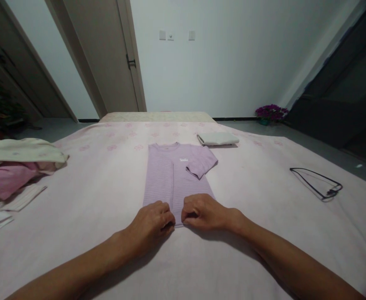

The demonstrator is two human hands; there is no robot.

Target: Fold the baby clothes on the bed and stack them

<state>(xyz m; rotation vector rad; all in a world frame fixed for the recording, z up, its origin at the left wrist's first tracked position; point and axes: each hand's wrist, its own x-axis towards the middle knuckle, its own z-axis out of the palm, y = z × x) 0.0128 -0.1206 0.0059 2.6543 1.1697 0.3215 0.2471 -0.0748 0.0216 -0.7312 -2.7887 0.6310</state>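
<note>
A light purple T-shirt [159, 175] lies on the pink bedsheet, its neckline away from me. Its left side is folded inward over the front, while the right sleeve spreads out to the right. Small white lettering shows on the chest. My left hand [158, 218] is closed on the near hem at the left, fingers curled in a pinch. Close beside it, my right hand [201, 212] pinches the same hem a little further right. Both sets of fingertips are partly hidden by the knuckles.
Left on the bed is a pile of clothes [17, 166]. Beyond the shirt lies a folded pale cloth [218, 138]. Black-framed glasses [317, 183] rest at the right. A wooden door [101, 54], a white wall and purple flowers [270, 112] stand behind the bed.
</note>
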